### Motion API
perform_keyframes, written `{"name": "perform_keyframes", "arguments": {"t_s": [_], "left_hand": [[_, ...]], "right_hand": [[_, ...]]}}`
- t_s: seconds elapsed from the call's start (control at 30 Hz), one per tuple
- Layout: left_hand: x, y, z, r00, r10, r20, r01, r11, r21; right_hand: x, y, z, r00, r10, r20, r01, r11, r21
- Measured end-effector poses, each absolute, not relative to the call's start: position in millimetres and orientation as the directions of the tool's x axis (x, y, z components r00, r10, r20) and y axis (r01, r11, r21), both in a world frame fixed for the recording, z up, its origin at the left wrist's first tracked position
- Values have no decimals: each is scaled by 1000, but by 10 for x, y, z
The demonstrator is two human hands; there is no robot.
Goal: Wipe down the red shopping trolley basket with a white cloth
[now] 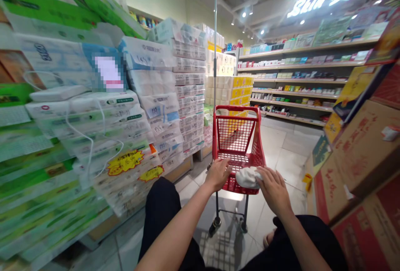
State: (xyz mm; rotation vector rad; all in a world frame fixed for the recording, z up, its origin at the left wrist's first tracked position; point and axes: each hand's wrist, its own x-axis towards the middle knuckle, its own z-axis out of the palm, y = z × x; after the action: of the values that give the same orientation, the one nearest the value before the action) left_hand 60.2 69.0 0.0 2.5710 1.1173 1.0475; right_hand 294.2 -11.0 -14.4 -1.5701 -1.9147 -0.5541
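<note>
A small red shopping cart (pixel 239 147) with a grid basket stands in front of me on dark legs with wheels. My left hand (pixel 218 174) is at the near left corner of the basket, its fingers bent over the red rim. In my right hand (pixel 275 187) is a crumpled white cloth (pixel 248 177), pressed against the near right side of the basket. The cloth covers part of the rim there, and the undersides of my fingers are hidden.
Stacked tissue packs (pixel 125 121) line the left side, with a white device and cable (pixel 61 93) on top. Cardboard boxes (pixel 364 150) are piled on the right. A thin metal pole (pixel 215 38) rises by the cart. Stocked shelves (pixel 293 75) stand at the back.
</note>
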Motion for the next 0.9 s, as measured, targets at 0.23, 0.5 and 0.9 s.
{"name": "perform_keyframes", "arguments": {"t_s": [0.23,0.5,0.9], "left_hand": [[742,677,-66,487,644,590,588,-741,323],[626,679,-96,503,636,586,622,-737,266],[619,707,-95,501,581,641,696,-711,100]], "right_hand": [[2149,4,-167,-110,748,655,980,191,-55],[2092,11,-130,-207,754,623,965,260,6],[2803,-135,-52,-178,758,628,976,216,16]]}}
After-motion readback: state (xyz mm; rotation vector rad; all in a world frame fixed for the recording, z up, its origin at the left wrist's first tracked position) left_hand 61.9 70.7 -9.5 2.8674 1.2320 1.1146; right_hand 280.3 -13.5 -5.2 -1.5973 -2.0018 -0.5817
